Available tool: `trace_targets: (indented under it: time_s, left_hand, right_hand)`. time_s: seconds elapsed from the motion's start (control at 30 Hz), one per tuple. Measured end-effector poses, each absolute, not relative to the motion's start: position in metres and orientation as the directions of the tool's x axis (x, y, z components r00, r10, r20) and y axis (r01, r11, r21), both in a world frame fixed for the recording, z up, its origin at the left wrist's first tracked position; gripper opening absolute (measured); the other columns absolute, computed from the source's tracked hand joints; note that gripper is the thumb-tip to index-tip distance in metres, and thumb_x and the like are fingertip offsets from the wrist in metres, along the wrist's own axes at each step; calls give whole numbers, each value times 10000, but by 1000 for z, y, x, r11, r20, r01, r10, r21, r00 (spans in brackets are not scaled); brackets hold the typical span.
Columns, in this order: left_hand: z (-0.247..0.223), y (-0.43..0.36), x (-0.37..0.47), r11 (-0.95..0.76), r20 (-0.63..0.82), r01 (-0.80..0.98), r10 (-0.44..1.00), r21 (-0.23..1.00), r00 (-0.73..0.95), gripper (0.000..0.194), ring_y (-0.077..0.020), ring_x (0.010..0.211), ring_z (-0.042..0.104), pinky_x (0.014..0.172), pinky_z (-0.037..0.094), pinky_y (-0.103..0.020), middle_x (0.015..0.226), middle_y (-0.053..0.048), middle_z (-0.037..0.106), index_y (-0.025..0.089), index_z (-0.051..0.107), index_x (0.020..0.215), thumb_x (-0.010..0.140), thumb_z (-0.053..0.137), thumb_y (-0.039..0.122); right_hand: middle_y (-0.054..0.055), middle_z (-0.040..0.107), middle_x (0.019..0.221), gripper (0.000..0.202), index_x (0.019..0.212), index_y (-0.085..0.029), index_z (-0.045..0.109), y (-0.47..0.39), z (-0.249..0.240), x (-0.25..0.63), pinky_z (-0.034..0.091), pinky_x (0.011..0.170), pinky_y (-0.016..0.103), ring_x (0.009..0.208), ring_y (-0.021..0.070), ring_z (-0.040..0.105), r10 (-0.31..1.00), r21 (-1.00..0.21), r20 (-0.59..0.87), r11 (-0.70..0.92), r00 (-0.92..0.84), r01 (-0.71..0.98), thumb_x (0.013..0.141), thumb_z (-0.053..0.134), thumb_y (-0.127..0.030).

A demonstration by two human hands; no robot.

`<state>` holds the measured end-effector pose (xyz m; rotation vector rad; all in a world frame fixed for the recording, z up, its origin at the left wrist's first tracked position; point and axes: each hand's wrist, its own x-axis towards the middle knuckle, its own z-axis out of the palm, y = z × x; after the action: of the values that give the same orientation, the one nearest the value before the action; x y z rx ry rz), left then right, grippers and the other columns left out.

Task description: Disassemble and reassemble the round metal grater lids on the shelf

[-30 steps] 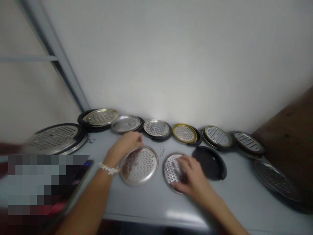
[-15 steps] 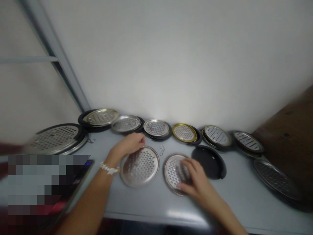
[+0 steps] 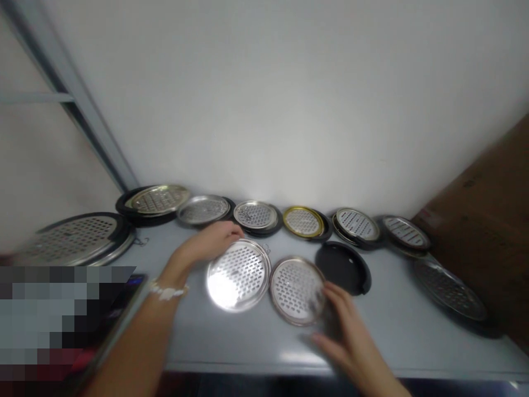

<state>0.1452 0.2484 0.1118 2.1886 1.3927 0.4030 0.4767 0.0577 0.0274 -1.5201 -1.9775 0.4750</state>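
My left hand is closed at the upper left rim of a round metal grater plate, which catches a bright glare. A second rim shows along that plate's right side, so another plate may lie beneath it. Right beside it lies a slightly smaller round grater plate. My right hand has its thumb and fingers spread at this plate's right edge; the fingertips are at the rim, and the thumb is clear of it. Behind my right hand sits a black round tray with a raised rim.
Along the wall stand several black trays with grater plates, among them a gold-rimmed plate. A large grater plate is at the left, a dark one at the right. Small wire hooks lie on the grey table. A cardboard box stands right.
My right hand has drawn back to the right, off the smaller plate, and its fingers have spread. The left plate now shines brightly and hides most of the small hook behind it.
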Motion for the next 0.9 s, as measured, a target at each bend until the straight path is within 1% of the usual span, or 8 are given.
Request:
trace_targets:
  time_s: [0.13,0.37,0.47,0.57,0.63,0.73,0.83,0.9]
  left_hand:
    - [106,255,142,-325,6,770,923,550,385,314,-237,961,684,879,497,-308,1034,-68,769,200,748,940,873,460,305]
    - [105,263,137,-258,139,813,966,522,217,346,-247,998,678,899,498,-326,1055,-80,761,182,727,994,903,407,280]
    - [110,263,138,-203,184,810,976,550,119,352,-251,1031,665,951,484,-345,1082,-89,750,156,717,1020,900,403,260]
    - [112,262,142,-197,224,754,972,626,68,352,-254,1028,656,956,484,-360,1096,-99,735,134,700,1051,897,406,251]
    - [111,261,148,-212,230,687,971,695,66,350,-246,967,658,889,509,-355,1043,-94,732,128,680,1090,896,418,254]
    - [104,257,163,-230,210,523,973,821,98,364,-200,776,633,706,520,-306,884,-59,701,143,617,1200,902,453,271]
    - [98,251,181,-192,158,299,978,935,136,380,-134,619,562,532,450,-234,865,-46,655,157,548,1261,905,493,278]
    - [95,246,193,-158,127,187,978,970,165,379,-106,572,524,468,403,-205,891,-50,639,174,523,1270,905,509,275]
  right_hand:
    - [164,434,1475,606,1406,-221,461,66,28,468,422,1134,477,1355,317,488,947,-600,271,305,-170,740,869,711,-349]
    - [140,519,1383,482,1323,-252,573,74,24,458,457,1094,519,1335,340,471,904,-480,341,404,-258,778,871,714,-343]
    - [140,534,1352,479,1327,-258,575,76,28,454,488,1052,524,1271,336,501,903,-455,339,402,-263,794,878,709,-355]
    - [135,541,1336,448,1306,-262,590,79,31,453,493,1039,534,1251,337,498,909,-443,318,393,-269,806,884,701,-364]
    - [136,542,1330,402,1264,-254,609,80,30,452,490,1038,540,1251,339,491,912,-445,311,389,-268,807,887,697,-364]
    - [135,551,1315,353,1213,-254,629,79,30,453,491,1030,547,1243,342,495,912,-460,315,389,-263,798,885,697,-367]
    - [130,561,1312,374,1227,-264,628,76,31,453,484,1034,543,1239,340,510,912,-499,327,389,-247,775,879,702,-383]
    - [131,564,1321,402,1250,-255,618,77,34,452,466,1052,528,1240,330,521,921,-572,344,359,-181,738,884,693,-401]
